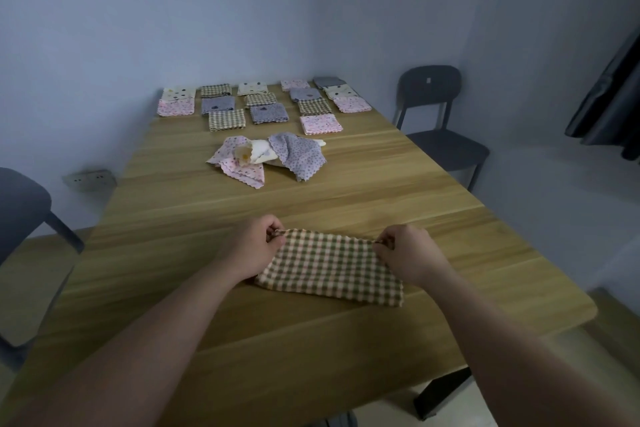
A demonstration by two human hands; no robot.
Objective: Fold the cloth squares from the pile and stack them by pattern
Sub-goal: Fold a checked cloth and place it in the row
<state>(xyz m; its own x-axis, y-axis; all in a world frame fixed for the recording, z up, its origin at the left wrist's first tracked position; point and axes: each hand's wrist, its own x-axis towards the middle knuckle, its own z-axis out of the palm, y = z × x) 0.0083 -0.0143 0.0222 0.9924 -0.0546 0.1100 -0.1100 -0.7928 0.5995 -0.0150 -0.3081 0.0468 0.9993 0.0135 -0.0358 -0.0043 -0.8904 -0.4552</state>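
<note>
Cloth in work: green-checked cloth (pixel 329 267), lying as a wide rectangle close to the near edge of the surface (pixel 207 288). It looks doubled once already. Left hand (pixel 254 246) pinches its far-left corner and right hand (pixel 408 253) pinches its far-right corner, fingers curled on the hem.

Handling guess: light, limp, no stiffness, so it sags wherever unsupported and the layers can slide apart. Not fragile, not slippery on wood. Take both layers together at the corners, hold the edge taut between the hands, then press the crease flat.

Unfolded pile (pixel 266 158) sits mid-surface, well apart. Folded stacks (pixel 263 102) run in rows along the far edge. Several are checked, so a matching stack exists.
</note>
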